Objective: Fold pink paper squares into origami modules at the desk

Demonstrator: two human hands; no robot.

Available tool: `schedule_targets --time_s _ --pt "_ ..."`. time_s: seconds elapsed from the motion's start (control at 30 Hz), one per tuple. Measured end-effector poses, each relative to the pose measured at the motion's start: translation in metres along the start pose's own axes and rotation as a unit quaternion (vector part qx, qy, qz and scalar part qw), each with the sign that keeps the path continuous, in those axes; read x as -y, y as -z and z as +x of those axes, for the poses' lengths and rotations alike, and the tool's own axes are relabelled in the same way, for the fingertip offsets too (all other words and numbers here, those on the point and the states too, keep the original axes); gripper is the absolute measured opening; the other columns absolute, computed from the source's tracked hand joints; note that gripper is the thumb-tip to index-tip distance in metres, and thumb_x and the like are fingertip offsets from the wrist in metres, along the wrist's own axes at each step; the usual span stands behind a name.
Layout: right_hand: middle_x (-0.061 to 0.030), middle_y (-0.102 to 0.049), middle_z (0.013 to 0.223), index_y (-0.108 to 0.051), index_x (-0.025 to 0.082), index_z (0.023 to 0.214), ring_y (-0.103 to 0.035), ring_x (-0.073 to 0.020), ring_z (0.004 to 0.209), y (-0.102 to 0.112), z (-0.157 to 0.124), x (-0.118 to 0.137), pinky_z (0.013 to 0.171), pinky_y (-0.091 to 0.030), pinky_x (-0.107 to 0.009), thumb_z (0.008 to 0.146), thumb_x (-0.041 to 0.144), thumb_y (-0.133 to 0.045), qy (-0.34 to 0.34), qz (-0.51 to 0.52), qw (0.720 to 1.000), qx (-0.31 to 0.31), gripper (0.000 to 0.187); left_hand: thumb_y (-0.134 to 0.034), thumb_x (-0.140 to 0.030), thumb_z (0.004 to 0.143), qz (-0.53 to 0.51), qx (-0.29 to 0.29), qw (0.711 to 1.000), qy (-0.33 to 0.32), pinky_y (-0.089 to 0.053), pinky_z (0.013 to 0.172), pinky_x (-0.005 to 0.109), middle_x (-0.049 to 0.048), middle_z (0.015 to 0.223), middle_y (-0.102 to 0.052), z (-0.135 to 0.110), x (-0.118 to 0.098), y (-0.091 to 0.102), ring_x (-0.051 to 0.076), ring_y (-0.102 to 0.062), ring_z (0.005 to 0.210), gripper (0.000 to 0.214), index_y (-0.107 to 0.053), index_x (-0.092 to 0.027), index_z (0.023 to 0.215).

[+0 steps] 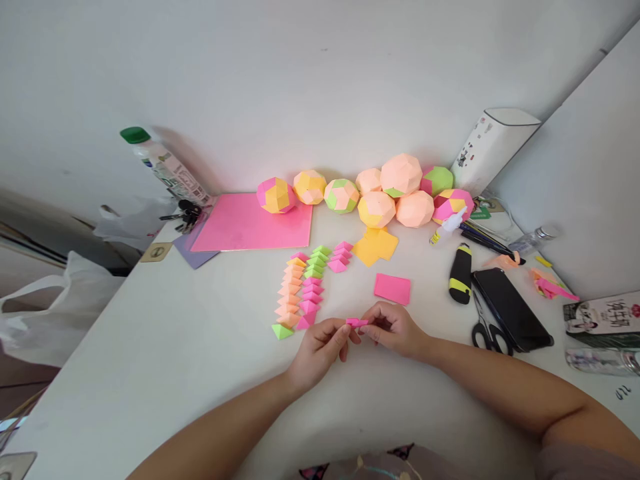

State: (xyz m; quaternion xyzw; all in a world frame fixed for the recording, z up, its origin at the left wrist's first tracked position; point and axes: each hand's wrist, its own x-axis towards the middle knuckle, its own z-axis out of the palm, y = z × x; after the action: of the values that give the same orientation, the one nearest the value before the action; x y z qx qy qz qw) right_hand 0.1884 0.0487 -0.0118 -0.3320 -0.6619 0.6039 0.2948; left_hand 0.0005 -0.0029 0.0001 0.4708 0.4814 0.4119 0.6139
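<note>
Small folded pink paper piece (pixel 356 323) is held between the person's two hands, above the desk (pixel 175 373). Left hand (pixel 320 350) grips its left end between thumb and fingers; right hand (pixel 395 328) pinches its right end with thumb and fingertips. The fingertips nearly meet around the piece; whether they touch each other cannot be told.

Pink sheets (pixel 393 289) lie flat just beyond the right hand. Yellow-orange sheets (pixel 375 247) lie farther back, near the paper balls (pixel 415 209), which are grouped along the wall (pixel 320 87). Folded paper units (pixel 289 289), in two long columns and one short, stand beyond the left hand: peach, green and pink, the near pink one close to its fingers. Scissors (pixel 493 337) and phone (pixel 513 310) lie right of the right hand, well apart from the held piece.
</note>
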Motion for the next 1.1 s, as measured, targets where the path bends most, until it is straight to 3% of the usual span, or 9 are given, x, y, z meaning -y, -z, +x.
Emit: schedule_targets --time_s 0.13,0.27,0.37,0.57,0.73,0.97,1.1 --pt "-0.0037 -0.063 0.069 -0.056 0.015 0.080 -0.054 -0.0094 0.052 -0.0023 -0.0008 0.0004 0.047 -0.046 -0.020 0.087 0.028 -0.057 0.094 -0.082 0.992 -0.021 0.014 -0.054 -0.051 0.084 -0.026 -0.001 1.000 0.010 -0.036 0.045 0.021 0.0019 0.067 -0.062 0.0004 -0.0011 -0.0006 0.008 -0.047 0.046 0.038 -0.061 -0.014 0.078" --pt "-0.0059 -0.065 0.075 -0.055 0.017 0.081 -0.060 -0.0114 0.063 -0.0040 0.0003 0.0029 0.053 -0.049 -0.020 0.089 0.018 -0.053 0.240 -0.163 0.957 -0.030 0.009 -0.056 -0.052 0.083 -0.039 -0.009 0.999 0.017 -0.034 0.044 0.021 0.0003 0.062 -0.060 0.0017 -0.0007 -0.0001 0.007 -0.045 0.044 0.038 -0.062 -0.014 0.078" --pt "-0.0065 -0.066 0.078 -0.055 0.018 0.082 -0.063 -0.0122 0.071 -0.0044 0.0019 0.0034 0.061 -0.052 -0.021 0.090 0.014 -0.051 0.300 -0.191 0.935 -0.019 0.010 -0.057 -0.050 0.083 -0.049 -0.003 0.999 0.014 -0.033 0.045 0.021 -0.0037 0.052 -0.052 0.0022 0.0004 0.0016 0.008 -0.042 0.044 0.036 -0.064 -0.015 0.084" --pt "-0.0085 -0.066 0.083 -0.058 0.016 0.088 -0.065 -0.0129 0.077 -0.0048 0.0024 0.0007 0.067 -0.055 -0.021 0.090 0.012 -0.052 0.312 -0.203 0.928 -0.024 0.008 -0.064 -0.046 0.078 -0.077 0.009 0.997 0.003 -0.031 0.046 0.020 -0.0066 0.052 -0.045 0.0022 0.0052 0.0038 0.008 -0.040 0.046 0.035 -0.063 -0.015 0.095" --pt "-0.0099 -0.066 0.088 -0.061 0.016 0.092 -0.065 -0.0133 0.082 -0.0050 0.0021 0.0007 0.072 -0.057 -0.022 0.091 0.014 -0.053 0.317 -0.214 0.924 -0.027 0.009 -0.059 -0.047 0.082 -0.061 -0.001 0.998 0.005 -0.031 0.045 0.021 -0.0058 0.058 -0.047 0.0013 0.0073 0.0007 0.007 -0.040 0.047 0.041 -0.059 -0.015 0.108" --pt "-0.0099 -0.067 0.089 -0.063 0.016 0.093 -0.066 -0.0140 0.082 -0.0055 0.0009 -0.0012 0.072 -0.058 -0.023 0.090 0.014 -0.055 0.309 -0.224 0.923 -0.036 0.008 -0.057 -0.049 0.083 -0.040 0.015 0.999 0.024 -0.035 0.048 0.022 -0.0026 0.070 -0.052 0.0001 0.0048 -0.0015 0.008 -0.043 0.051 0.049 -0.053 -0.016 0.119" --pt "-0.0109 -0.068 0.095 -0.061 0.016 0.106 -0.065 -0.0122 0.069 -0.0057 0.0006 -0.0032 0.061 -0.057 -0.021 0.088 0.018 -0.059 0.291 -0.220 0.930 -0.045 0.018 -0.057 -0.049 0.084 -0.064 0.022 0.997 0.021 -0.034 0.048 0.022 -0.0035 0.067 -0.050 0.0007 0.0035 -0.0007 0.007 -0.041 0.050 0.047 -0.054 -0.016 0.117"
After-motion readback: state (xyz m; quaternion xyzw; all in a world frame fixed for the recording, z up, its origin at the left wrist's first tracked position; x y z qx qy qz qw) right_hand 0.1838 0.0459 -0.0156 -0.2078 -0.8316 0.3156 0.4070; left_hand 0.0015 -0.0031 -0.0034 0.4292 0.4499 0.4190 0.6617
